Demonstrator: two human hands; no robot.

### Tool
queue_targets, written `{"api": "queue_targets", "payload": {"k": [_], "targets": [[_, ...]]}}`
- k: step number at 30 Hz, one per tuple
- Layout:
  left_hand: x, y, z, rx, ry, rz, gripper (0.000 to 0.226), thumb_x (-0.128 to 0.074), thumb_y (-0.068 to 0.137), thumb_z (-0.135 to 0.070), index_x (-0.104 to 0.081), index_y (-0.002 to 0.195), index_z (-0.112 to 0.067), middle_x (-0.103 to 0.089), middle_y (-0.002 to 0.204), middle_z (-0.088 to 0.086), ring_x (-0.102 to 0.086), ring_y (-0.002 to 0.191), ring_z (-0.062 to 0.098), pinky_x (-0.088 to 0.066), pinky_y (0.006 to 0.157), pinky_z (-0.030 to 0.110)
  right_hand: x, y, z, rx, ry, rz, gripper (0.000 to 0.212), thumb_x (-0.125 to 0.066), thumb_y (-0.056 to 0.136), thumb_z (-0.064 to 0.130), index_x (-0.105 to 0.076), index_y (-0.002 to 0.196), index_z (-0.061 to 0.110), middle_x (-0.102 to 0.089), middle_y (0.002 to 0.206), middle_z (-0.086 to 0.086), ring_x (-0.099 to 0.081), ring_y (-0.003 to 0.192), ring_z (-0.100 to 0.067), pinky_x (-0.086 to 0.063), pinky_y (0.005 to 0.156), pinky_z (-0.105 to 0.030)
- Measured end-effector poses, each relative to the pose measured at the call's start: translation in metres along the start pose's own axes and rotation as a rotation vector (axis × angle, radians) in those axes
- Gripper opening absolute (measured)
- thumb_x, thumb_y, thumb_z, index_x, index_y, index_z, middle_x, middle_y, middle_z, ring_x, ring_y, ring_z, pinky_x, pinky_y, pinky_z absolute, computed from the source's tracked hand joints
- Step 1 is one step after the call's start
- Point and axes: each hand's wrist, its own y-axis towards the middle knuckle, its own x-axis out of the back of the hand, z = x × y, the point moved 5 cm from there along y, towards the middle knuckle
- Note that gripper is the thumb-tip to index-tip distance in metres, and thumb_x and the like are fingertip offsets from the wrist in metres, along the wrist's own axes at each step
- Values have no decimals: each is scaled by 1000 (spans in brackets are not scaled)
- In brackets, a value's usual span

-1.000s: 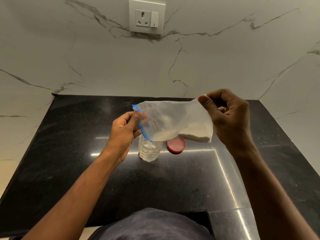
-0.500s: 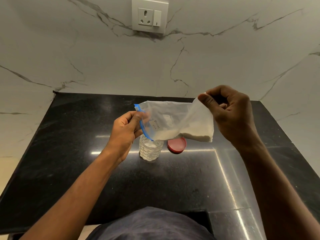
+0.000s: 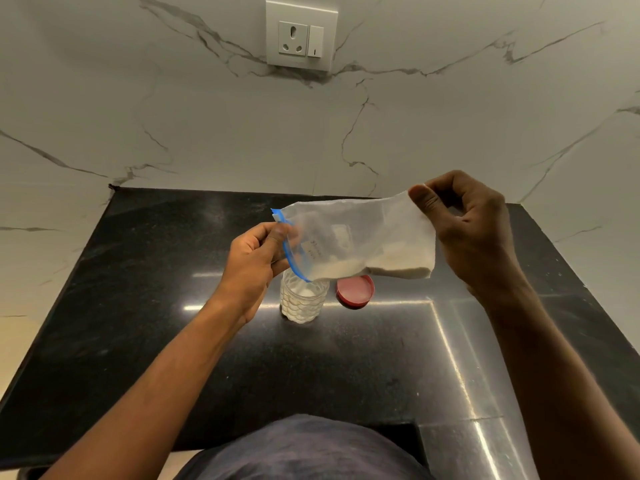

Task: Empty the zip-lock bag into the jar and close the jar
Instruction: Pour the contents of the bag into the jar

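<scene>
Above the jar (image 3: pixel 304 301), your left hand (image 3: pixel 254 263) pinches the bag (image 3: pixel 360 237) at its blue zip mouth, steering it over the opening. Your right hand (image 3: pixel 474 226), at 3 o'clock, is closed on the raised bottom corner so the grain slides left. Some already sits in the jar. Just beside it at 3 o'clock lies the red lid (image 3: pixel 355 291), clear of the pour. Nothing else on the counter (image 3: pixel 173 306) blocks you.

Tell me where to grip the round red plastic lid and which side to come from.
Grip the round red plastic lid by its rim, coming down from above. It lies flat on the black stone counter, right of the clear ribbed jar, so only the rim offers opposing edges. Both the left hand and right hand currently hold the zip-lock bag.
</scene>
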Motion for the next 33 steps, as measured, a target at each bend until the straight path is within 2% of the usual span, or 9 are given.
{"api": "queue_targets", "payload": {"k": [5,9,13,18,25,27,29,31,33], "targets": [[0,-3,2,7,-4,5,19,-56,107,-25,-75,107,-19,-83,107,-6,-79,105,14,-64,76,24,-2,-3,-1,10,-25,6,10,-70,98,39,-64,90,37,-67,84,15,-61,78,1,-51,69,-13],[0,-2,2,7,13,2,20,-56,107,-24,-75,108,-18,-83,108,-5,-78,106,15,-64,78,25,1,-2,0,14,-25,-5,10,-70,98,39,-65,89,38,-68,85,15,-62,77,3,-49,68,-10],[1,-2,1,10,12,-3,20,-55,108,-23,-75,109,-18,-83,108,-4,-78,106,15,-65,79,26,0,-1,2,14,-33,-8,12,-71,98,38,-68,93,27,-69,85,14,-62,77,4,-48,68,-8],[3,-2,4,13,3,-8,20,-57,107,-25,-76,109,-18,-83,110,-2,-78,107,16,-64,78,26,-2,0,8,39,-49,12,10,-71,98,36,-67,93,28,-68,84,17,-62,77,5,-48,69,-8],[4,-4,6,17,-27,8,19,-60,104,-28,-76,109,-19,-82,113,0,-78,108,17,-65,80,28,1,9,17,74,-122,47,13,-71,98,33,-67,95,21,-66,84,13,-63,76,-10,-52,68,-18],[4,-4,6,20,-23,2,19,-59,105,-26,-76,108,-19,-83,109,-1,-78,107,17,-64,78,26,0,11,21,99,-158,76,14,-70,99,34,-66,95,20,-64,84,14,-61,75,-6,-49,67,-15],[3,-4,5,21,-42,-2,20,-62,100,-30,-76,108,-18,-83,107,-1,-79,107,17,-65,78,26,-1,10,23,110,-180,78,15,-70,98,34,-67,95,20,-64,83,15,-60,75,-4,-47,66,-13],[1,-5,2,16,-66,14,29,-67,89,-39,-76,108,-18,-83,109,1,-79,106,17,-65,79,27,0,10,26,109,-168,43,15,-71,99,33,-68,94,19,-65,83,13,-59,74,-6,-47,66,-14],[2,-5,3,17,-68,14,33,-68,85,-41,-76,108,-18,-83,109,2,-79,105,17,-65,79,27,-4,9,29,130,-203,73,15,-70,99,31,-68,95,16,-63,84,13,-58,74,-4,-44,65,-9]]}}
